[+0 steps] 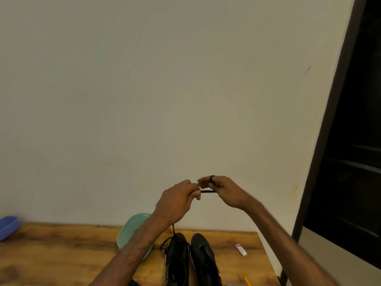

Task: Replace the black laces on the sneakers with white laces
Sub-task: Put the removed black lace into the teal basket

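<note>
Wooden table (61, 254): set against a plain pale wall (165, 89).
Blue container (8, 226): at the table's far left edge, partly out of view.
Pale green dish (129, 230): near the wall, just left of the sneakers; the left forearm crosses in front and hides much of it.
Eraser (241, 249): white with a pink end, lying right of the sneakers, apart from them.
Pencil (247, 281): yellow, only a tip showing at the bottom edge.
Dark doorway (354, 162): black frame along the right side.
Left sneaker (177, 259) and right sneaker (204, 259): black, side by side on the table, toes toward the wall, heels cut off by the bottom edge.
Black lace (207, 191): a short stretch held taut and level between the two hands, high above the table; the rest drops from under the left wrist to the left sneaker, where it loops beside the toe.
Left hand (177, 200): raised, back toward the camera, fingers curled, pinching the lace.
Right hand (224, 190): raised opposite and close by, fingertips pinching the other end of the stretch; a dark ring (212, 178) on one finger.
</note>
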`<state>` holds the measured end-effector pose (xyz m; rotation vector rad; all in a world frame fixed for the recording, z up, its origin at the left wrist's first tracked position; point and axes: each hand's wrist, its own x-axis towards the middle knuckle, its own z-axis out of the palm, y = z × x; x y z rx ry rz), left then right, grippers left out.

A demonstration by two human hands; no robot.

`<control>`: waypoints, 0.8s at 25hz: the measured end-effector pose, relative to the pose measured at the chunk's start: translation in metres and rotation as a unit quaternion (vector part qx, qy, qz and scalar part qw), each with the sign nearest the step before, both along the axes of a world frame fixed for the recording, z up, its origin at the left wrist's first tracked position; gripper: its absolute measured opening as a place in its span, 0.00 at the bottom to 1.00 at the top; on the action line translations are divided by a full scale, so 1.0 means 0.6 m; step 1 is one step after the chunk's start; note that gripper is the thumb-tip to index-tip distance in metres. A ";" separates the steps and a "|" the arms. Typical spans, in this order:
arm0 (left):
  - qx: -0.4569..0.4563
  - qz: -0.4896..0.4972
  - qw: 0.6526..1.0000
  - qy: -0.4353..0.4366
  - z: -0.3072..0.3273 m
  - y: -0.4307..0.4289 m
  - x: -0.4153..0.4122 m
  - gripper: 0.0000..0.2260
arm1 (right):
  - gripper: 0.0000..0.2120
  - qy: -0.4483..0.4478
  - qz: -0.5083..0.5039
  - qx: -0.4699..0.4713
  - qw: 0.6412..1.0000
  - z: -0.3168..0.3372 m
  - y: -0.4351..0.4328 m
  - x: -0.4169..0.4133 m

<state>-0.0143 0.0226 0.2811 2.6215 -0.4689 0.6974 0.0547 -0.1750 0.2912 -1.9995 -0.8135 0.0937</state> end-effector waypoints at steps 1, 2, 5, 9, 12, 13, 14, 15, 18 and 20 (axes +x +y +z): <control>-0.003 0.005 1.000 -0.016 0.001 -0.003 0.002 0.12 | 0.16 0.017 0.022 0.007 1.000 -0.010 0.004 -0.005; -0.011 0.009 0.999 -0.032 0.003 -0.005 0.005 0.12 | 0.15 0.043 0.052 0.025 0.997 -0.018 0.009 -0.011; -0.055 -0.001 0.997 -0.045 0.014 -0.002 0.020 0.10 | 0.18 0.138 0.137 0.084 0.977 -0.029 0.016 -0.029; -0.254 -0.085 0.963 0.041 0.028 -0.012 0.039 0.08 | 0.21 0.303 0.247 0.175 0.904 -0.022 0.027 -0.044; -0.347 -0.168 0.919 0.088 0.013 -0.027 0.038 0.12 | 0.22 0.335 0.308 0.279 0.846 -0.004 0.032 -0.044; -0.357 -0.182 0.909 0.117 0.004 -0.031 0.036 0.14 | 0.21 0.336 0.302 0.320 0.833 0.002 0.033 -0.041; -0.350 -0.181 0.905 0.157 -0.007 -0.035 0.034 0.17 | 0.20 0.330 0.280 0.353 0.829 0.008 0.033 -0.037; -0.331 -0.167 0.907 0.199 -0.017 -0.039 0.031 0.19 | 0.19 0.312 0.246 0.369 0.840 0.010 0.033 -0.032; -0.274 -0.154 0.916 0.249 -0.043 -0.036 0.029 0.21 | 0.17 0.205 0.130 0.303 0.922 0.004 0.029 -0.018; -0.237 -0.172 0.926 0.236 -0.051 -0.022 0.027 0.20 | 0.17 0.129 0.076 0.205 0.967 -0.014 0.027 -0.012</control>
